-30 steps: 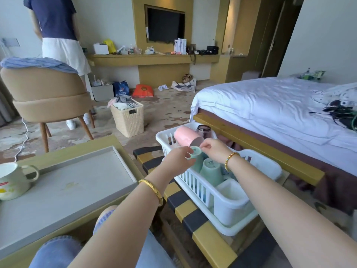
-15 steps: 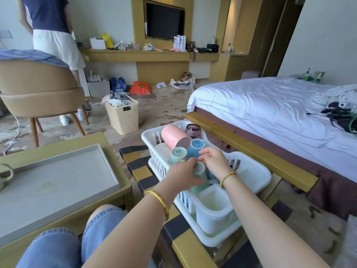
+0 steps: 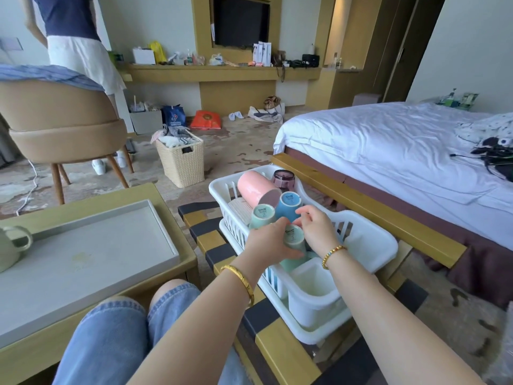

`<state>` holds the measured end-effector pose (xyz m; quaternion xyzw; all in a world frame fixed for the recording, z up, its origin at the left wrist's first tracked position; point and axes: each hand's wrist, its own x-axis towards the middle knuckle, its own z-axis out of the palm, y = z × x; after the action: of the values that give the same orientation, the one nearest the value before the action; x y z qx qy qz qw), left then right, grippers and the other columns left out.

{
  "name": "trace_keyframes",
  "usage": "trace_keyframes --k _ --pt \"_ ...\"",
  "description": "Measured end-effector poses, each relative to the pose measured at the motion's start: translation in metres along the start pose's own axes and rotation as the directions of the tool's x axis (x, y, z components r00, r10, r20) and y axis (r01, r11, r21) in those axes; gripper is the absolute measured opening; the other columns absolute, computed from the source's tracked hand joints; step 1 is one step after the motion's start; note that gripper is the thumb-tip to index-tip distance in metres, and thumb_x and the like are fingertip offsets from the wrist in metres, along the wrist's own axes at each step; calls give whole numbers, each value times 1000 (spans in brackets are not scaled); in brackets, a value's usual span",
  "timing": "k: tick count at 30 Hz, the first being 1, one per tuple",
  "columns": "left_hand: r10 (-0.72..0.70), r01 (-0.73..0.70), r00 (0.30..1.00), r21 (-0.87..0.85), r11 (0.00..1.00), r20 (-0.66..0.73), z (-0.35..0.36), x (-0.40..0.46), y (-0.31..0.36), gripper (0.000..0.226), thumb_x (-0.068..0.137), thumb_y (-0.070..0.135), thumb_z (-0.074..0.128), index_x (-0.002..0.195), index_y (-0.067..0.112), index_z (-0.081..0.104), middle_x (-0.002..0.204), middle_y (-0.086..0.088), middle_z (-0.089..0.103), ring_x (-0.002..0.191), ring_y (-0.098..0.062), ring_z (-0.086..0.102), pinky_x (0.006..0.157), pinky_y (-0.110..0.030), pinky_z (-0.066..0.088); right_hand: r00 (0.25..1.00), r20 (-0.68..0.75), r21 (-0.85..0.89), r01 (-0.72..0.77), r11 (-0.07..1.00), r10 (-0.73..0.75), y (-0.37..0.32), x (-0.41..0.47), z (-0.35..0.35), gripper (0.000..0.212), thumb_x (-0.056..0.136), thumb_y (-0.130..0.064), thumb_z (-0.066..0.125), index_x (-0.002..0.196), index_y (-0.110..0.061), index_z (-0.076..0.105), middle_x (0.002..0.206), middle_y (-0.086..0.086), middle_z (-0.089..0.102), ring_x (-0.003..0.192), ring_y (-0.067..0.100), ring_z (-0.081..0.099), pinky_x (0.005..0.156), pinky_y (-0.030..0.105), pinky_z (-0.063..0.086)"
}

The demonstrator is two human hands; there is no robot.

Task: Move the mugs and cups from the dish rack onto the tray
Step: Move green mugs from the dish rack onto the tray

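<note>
- Dish rack [image 3: 369, 240]: white plastic, standing on a black-and-yellow striped bench [image 3: 280, 354] between the low table and the bed frame [image 3: 369, 215]. Its far long rim runs just beside the bed frame.
- Rack contents: a pink mug [image 3: 256, 190] lying tilted at the far end; a dark purple cup [image 3: 283, 179] behind it; a blue cup [image 3: 288, 205] and a pale green cup [image 3: 262, 215], both upturned, base uppermost; a third green cup [image 3: 294, 240] nearer the person, also base up.
- Cutlery bin [image 3: 313, 290]: white, at the rack's near corner, just below the hands.
- Left hand [image 3: 268, 241]: fingers curled round the left side of the third green cup, gripping it.
- Right hand [image 3: 317, 230]: fingers bent over the same cup's right side and top, touching it; how firmly it holds cannot be told.
- Tray [image 3: 155, 218]: grey, raised rim, on the low wooden table [image 3: 172, 262], well apart from the rack. A pale mug [image 3: 11, 248] stands at its left edge; the rest of the tray floor is bare.
- Open floor lies between table corner and bench end; the person's knees [image 3: 169, 295] sit just beside that gap.
- Against half a second ago: both hands remain on the same green cup, and the rack holds the same cups. More of the pale mug shows at the frame's left.
</note>
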<state>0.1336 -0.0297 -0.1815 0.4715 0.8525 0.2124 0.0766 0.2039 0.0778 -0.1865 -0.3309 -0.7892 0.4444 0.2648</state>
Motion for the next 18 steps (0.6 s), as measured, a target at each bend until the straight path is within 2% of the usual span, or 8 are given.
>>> trace_keyframes --k 2,5,8,10,15,18 --pt "-2 1 1000 -104 995 -8 -6 -2 1 63 68 49 72 117 20 44 107 0 61 99 -23 58 73 -29 41 999 -50 57 23 998 -20 -4 -2 -1 22 96 -17 35 94 -24 56 76 -9 67 86 21 64 83 36 50" --pt "-15 -13 996 -306 952 -91 -25 -5 -2 64 70 42 74 121 15 45 108 -2 60 102 -24 58 78 -28 43 989 -146 140 52 989 -31 -11 -4 -5 23 96 -16 35 94 -20 58 75 -5 68 84 22 65 82 38 52" --pt "-67 -23 981 -448 894 -185 -53 -12 -10 67 70 41 76 123 16 46 98 4 53 91 -16 53 75 -24 39 980 -175 104 111 988 -91 -24 -10 1 23 98 -20 34 93 -22 57 84 -2 68 84 16 60 74 30 44" --pt "-114 -21 967 -519 855 -226 -71 -17 -17 62 70 42 76 120 18 47 96 7 52 87 -12 52 73 -23 39 972 -175 61 170 984 -157 -39 -13 10 25 98 -22 33 92 -23 58 96 -3 61 90 13 53 75 27 38" --pt "-141 -78 915 -507 859 -379 -121 -33 -49 61 69 40 77 119 19 49 97 9 54 88 -9 52 73 -21 38 963 -75 96 266 959 -260 -93 -11 45 29 98 -21 32 102 -19 60 110 4 59 98 15 52 84 32 43" --pt "-165 -54 886 -450 891 -433 -152 -50 -87 68 70 40 76 126 17 46 104 7 54 92 -10 51 77 -24 41 950 29 42 309 950 -311 -120 -8 81 35 93 -10 33 113 -18 60 110 4 60 84 16 53 71 21 41"
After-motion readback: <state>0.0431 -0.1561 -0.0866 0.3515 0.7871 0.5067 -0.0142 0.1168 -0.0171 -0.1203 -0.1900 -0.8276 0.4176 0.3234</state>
